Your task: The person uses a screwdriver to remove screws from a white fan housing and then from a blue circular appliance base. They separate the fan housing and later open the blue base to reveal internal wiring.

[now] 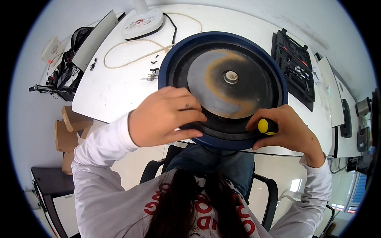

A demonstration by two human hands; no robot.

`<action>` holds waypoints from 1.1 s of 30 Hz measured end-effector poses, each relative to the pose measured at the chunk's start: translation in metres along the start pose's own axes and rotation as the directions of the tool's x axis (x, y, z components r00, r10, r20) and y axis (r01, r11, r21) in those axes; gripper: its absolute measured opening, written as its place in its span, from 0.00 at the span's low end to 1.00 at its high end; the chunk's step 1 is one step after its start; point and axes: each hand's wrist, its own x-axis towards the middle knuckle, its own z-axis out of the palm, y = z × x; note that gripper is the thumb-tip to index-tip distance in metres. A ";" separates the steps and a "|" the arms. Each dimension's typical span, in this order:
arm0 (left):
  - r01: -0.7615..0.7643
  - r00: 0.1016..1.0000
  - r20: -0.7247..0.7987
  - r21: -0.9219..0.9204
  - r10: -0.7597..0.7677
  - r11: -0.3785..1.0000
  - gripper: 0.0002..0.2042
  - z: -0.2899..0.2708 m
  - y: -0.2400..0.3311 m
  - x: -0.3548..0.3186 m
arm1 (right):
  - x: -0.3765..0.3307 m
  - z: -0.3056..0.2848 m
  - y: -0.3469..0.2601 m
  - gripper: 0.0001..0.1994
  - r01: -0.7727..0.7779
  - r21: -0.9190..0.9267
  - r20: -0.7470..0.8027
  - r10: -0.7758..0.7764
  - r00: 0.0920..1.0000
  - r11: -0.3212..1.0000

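A large round base [222, 141] with a dark blue rim lies on the white table in front of me. Inside its black recess is a grey disc [200, 85] with a brown crescent stain, and a pale round stub [230, 77] rises at the centre. My left hand [162, 117] is closed over the near-left rim, thumb outside and fingers inside. In my right hand [291, 127], at the near-right rim, is a screwdriver [268, 126]; only its black handle with a yellow end shows, and the shaft is hidden.
Several dark screws [154, 62] and a small metal fitting [152, 74] lie left of the base. Behind them stands a white stand [143, 23] with a pale cable [115, 47]. An open black tool case [295, 67] is at the right. Cardboard boxes [67, 135] sit on the left.
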 end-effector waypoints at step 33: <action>-0.010 0.969 -0.247 -0.091 -0.013 0.996 0.12 -0.011 0.003 0.021 | -0.021 -0.003 -0.022 0.13 0.161 -0.221 -0.369 -0.235 0.899 0.962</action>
